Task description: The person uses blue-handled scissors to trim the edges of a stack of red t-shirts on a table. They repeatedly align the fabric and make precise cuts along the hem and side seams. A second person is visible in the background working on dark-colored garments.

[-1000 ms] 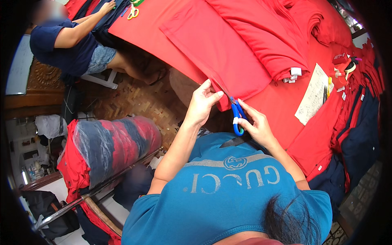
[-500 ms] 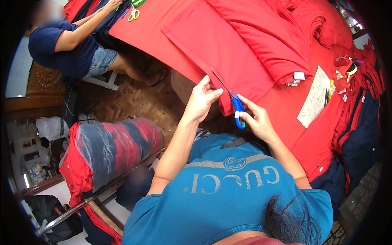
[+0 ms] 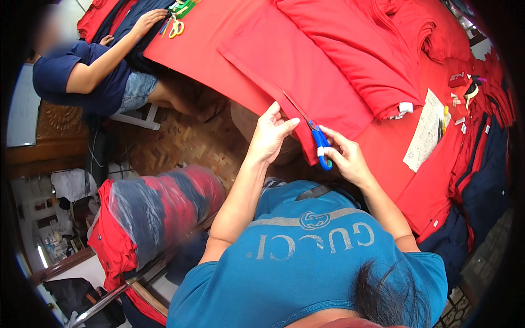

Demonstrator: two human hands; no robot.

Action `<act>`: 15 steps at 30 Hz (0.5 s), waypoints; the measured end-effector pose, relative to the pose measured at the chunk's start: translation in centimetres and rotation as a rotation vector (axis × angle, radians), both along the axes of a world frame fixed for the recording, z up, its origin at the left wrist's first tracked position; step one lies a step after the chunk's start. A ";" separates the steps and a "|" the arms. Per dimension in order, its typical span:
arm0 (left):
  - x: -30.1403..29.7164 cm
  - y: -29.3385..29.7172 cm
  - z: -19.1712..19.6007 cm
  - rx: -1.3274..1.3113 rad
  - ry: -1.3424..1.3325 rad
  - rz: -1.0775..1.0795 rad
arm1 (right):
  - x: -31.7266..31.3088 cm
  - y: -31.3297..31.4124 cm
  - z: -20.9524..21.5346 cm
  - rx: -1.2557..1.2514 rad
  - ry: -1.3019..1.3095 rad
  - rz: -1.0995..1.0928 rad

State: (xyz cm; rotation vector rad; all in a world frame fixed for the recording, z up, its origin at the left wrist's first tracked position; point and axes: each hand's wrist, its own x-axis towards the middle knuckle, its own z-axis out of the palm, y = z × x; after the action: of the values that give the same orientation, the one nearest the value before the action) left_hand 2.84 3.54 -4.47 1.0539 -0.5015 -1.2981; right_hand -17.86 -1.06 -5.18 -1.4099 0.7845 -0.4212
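Observation:
My right hand (image 3: 350, 159) is closed on a pair of scissors (image 3: 321, 143) with blue handles and a strip of white on one loop. The blades point away and to the left, along the near edge of a red cloth (image 3: 298, 71) spread flat on the table. My left hand (image 3: 270, 134) pinches that edge between thumb and fingertips, just left of the blades. A flap of the cloth hangs over the table's edge beside the scissors. Whether the blades are open or closed around the cloth is hard to make out.
Folded red garments (image 3: 361, 60) lie at the back. On the right are a handwritten paper (image 3: 424, 131), a tape roll (image 3: 471, 93) and dark and red garments (image 3: 484, 169). Yellow-handled scissors (image 3: 176, 28) lie far left by a seated co-worker (image 3: 82, 71). A wrapped bundle (image 3: 164, 210) stands lower left.
My view has shifted slightly; both hands keep their place at the cloth's edge. The cloth flap beside the scissors hangs a little differently. The co-worker's near hand has moved slightly back.

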 end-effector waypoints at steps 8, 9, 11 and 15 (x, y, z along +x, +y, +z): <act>2.9 -1.7 -2.2 -0.044 0.088 0.062 | 1.0 0.2 0.1 -0.253 0.092 0.008; 2.9 -1.8 -1.5 -0.031 0.073 0.057 | 1.2 0.1 0.1 -0.360 0.126 0.021; 3.0 -1.8 -1.1 -0.014 0.044 0.044 | 1.6 0.0 0.8 -0.263 0.136 0.022; 2.9 -1.6 -0.7 -0.003 0.032 0.011 | 2.4 -0.2 -0.7 -0.239 0.020 -0.046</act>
State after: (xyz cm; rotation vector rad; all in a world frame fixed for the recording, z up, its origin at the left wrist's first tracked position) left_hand 5.75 1.89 -5.20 1.0306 -0.4723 -1.3022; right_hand -15.47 -1.26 -5.88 -1.6220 0.8035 -0.5516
